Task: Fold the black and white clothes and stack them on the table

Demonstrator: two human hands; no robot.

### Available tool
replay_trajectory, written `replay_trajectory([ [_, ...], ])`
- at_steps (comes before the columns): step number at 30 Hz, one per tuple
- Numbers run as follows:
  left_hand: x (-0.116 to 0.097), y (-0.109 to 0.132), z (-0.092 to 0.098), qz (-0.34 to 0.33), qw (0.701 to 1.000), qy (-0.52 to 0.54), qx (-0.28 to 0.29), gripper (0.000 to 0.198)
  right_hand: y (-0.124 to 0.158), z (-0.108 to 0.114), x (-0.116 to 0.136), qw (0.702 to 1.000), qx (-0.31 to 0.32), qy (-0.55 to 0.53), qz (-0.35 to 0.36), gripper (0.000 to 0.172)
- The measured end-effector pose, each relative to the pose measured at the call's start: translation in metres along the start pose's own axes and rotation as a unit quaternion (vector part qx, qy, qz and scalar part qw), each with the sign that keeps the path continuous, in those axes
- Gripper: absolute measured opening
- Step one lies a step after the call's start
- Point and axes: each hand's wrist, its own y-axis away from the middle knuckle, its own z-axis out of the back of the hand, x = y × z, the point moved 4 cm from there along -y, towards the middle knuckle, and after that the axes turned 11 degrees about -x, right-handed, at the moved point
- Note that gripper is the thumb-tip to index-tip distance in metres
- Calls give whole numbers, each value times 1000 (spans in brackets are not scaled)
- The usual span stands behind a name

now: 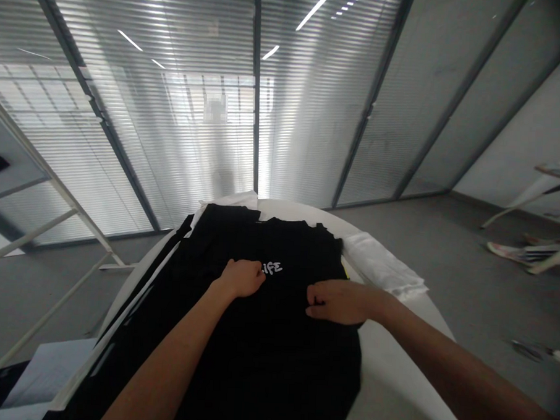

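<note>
On the surface [396,357], the black shirt [278,349] is laid lengthwise forward, beneath the curled left hand [244,279] and, nearer its right edge, the half-curled right hand [343,302]; cloth grip cannot be determined.

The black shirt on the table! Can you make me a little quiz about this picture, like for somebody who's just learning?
1. Which is nearer the white lettering on the black shirt: (a) right hand or (b) left hand?
2. True or false: the white cloth to the right of the black shirt lies on the floor.
3. Fill in: beyond the white table hang slatted ____.

Key: 1. b. 2. False; it lies on the white table. 3. Blinds.
</note>
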Motion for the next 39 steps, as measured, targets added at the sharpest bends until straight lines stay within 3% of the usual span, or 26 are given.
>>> replay_trajectory([
  [1, 1, -2, -4, 5, 1000, -5, -17, 35, -13, 4, -2, 1000, 22, -5, -13, 30],
  [3, 2, -4, -10, 13, 998, -19, -58, 32, -46, 12, -3, 1000, -5, -21, -17, 31],
  [6, 2, -4, -18, 20, 992, -40, -122, 27, -95, 11, -5, 988, -134, -28, -67, 39],
  [9, 1, -2, -22, 23, 987, -46, -153, 24, -127, -11, -6, 960, -250, 1, -128, 50],
  [11, 3, -3, -23, 28, 987, -32, -156, 23, -136, -31, -7, 946, -289, 31, -144, 53],
  [14, 13, -5, -18, 46, 987, 5, -155, 21, -139, -53, -12, 945, -289, 59, -138, 55],
  [17, 35, -8, -7, 91, 978, 19, -185, 22, -136, -61, -21, 951, -269, 65, -139, 58],
  [22, 95, -2, 6, 205, 944, -18, -259, 39, -133, -59, -27, 947, -273, 67, -154, 59],
  [27, 149, 10, -1, 335, 907, -19, -255, 42, -135, -59, -26, 945, -277, 65, -160, 58],
  [32, 165, 19, -1, 406, 865, -27, -294, 50, -136, -56, -24, 940, -295, 66, -160, 55],
  [39, 180, 26, -2, 434, 852, -24, -291, 46, -136, -55, -22, 933, -316, 68, -157, 52],
])
